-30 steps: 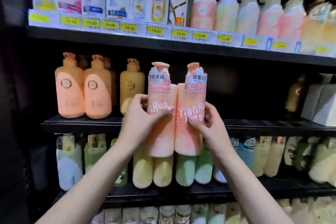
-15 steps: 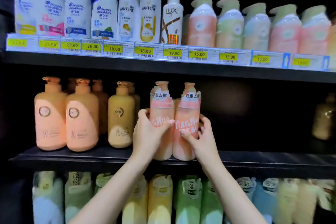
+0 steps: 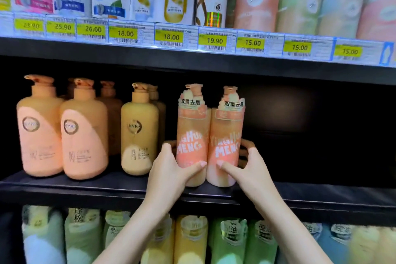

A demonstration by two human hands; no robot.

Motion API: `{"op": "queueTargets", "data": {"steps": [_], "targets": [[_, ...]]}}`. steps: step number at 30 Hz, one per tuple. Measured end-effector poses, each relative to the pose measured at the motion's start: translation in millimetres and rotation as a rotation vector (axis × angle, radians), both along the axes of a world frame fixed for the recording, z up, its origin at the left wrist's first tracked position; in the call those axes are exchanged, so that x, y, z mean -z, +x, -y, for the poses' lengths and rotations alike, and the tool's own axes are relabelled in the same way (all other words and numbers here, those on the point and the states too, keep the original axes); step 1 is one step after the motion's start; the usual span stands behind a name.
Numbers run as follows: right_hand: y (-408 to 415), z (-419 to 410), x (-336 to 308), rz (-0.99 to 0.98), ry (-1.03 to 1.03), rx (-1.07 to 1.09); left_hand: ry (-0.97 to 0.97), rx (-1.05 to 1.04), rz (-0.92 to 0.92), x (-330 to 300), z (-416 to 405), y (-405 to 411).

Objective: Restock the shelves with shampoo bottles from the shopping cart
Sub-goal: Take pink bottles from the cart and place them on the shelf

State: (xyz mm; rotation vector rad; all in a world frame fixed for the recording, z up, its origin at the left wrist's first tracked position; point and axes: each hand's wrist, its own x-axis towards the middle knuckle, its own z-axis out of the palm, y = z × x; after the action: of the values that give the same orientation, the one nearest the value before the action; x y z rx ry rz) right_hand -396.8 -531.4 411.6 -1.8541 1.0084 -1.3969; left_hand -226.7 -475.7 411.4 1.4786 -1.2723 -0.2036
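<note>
Evidently, the placing step was in hand: two shampoo bottles were held upright, side by side and touching, with their bases at or just above the front part of the middle shelf (image 3: 85,186); contact could not be confirmed. The left bottle (image 3: 192,133) was gripped by the left hand (image 3: 169,169), fingers curled behind it and thumb laid across its front. The right bottle (image 3: 227,135) was gripped likewise by the right hand (image 3: 250,167). For the next move, it was judged that both bottles should be seated and slid back level with the KYIO bottles (image 3: 137,128) just to the left, then released. Each bottle was seen as a tall peach-orange cylinder with a pump top, a white neck tag and large white lettering.
</note>
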Motion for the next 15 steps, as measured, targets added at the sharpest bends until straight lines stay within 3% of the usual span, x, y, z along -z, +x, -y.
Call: {"op": "queueTargets", "data": {"steps": [7,15], "targets": [[10.2,28.6,-18.2,-0.207,0.041,0.051,0.172,-0.174,0.238,-16.6,24.3,-3.2],[37.0,76.7,-29.5,-0.215,0.140,0.029,0.298,-0.179,0.069,-30.8,81.9,3.6]]}}
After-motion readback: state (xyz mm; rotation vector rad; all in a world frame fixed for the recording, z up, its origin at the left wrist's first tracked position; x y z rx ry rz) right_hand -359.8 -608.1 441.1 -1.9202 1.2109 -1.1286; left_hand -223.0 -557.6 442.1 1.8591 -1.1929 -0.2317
